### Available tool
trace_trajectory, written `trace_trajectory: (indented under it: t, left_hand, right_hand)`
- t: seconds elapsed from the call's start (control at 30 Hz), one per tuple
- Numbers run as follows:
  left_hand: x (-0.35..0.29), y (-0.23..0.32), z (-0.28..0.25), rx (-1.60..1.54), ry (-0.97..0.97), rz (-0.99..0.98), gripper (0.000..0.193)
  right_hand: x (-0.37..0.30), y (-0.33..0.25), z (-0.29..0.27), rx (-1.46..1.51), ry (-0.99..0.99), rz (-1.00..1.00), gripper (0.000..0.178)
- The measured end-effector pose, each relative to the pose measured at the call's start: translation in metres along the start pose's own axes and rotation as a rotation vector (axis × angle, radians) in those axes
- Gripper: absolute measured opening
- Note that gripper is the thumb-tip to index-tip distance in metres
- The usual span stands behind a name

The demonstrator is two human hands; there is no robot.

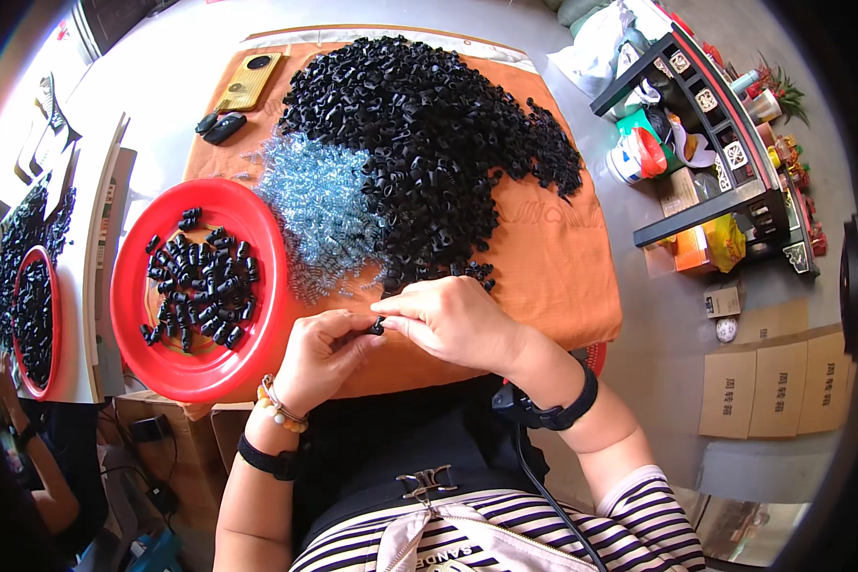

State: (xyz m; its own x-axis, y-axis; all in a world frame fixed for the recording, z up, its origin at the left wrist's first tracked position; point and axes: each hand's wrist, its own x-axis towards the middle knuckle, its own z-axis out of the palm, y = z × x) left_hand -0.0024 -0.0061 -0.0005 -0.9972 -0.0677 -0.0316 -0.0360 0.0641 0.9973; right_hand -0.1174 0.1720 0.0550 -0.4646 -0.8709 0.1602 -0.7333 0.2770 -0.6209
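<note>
Near the table's front edge, my left hand [326, 355] and my right hand [450, 322] meet, fingertips pinched around one small black plastic part [377, 325]. Fingers cover most of that part, so its full shape is hidden. Just beyond my hands rises a big heap of loose black plastic parts [429, 124]. Against its left side lies a pile of small clear-blue metal-like springs [319, 195]. To the left, a round red tray [132, 315] holds several short black cylindrical pieces [200, 276].
An orange cloth [553, 257] covers the table. At its far left lie a yellow case [250, 81] and a black object [225, 128]. Another person's arm [52, 486] shows at a neighbouring table with a red tray [55, 334]. Cardboard boxes [777, 386] and a dark shelf [715, 219] stand right.
</note>
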Motion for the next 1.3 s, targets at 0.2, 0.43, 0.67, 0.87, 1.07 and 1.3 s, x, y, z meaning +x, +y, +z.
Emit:
trace_trajectory:
  t: [0.2,0.43,0.67,0.87,1.07,1.3]
  left_hand:
    - [0.001,-0.001,0.000,0.055,0.002,-0.004,0.020]
    - [0.000,0.000,0.001,-0.056,0.039,-0.073,0.019]
    - [0.002,0.005,0.002,0.033,0.017,-0.028,0.018]
    - [0.001,0.003,0.003,0.098,0.036,0.012,0.017]
    - [0.002,0.004,0.007,0.088,0.084,-0.033,0.016]
    - [0.001,-0.002,0.007,-0.100,0.171,-0.127,0.015]
  right_hand:
    - [0.002,0.001,-0.004,0.001,-0.030,-0.019,0.016]
    - [0.003,0.002,-0.002,-0.006,-0.019,0.003,0.014]
    - [0.000,0.003,-0.001,-0.073,-0.043,-0.030,0.014]
    - [-0.008,0.007,0.013,-0.059,0.038,-0.020,0.015]
    - [-0.002,0.006,0.018,-0.080,0.095,-0.041,0.015]
    - [0.008,-0.002,0.020,-0.206,0.047,-0.024,0.019]
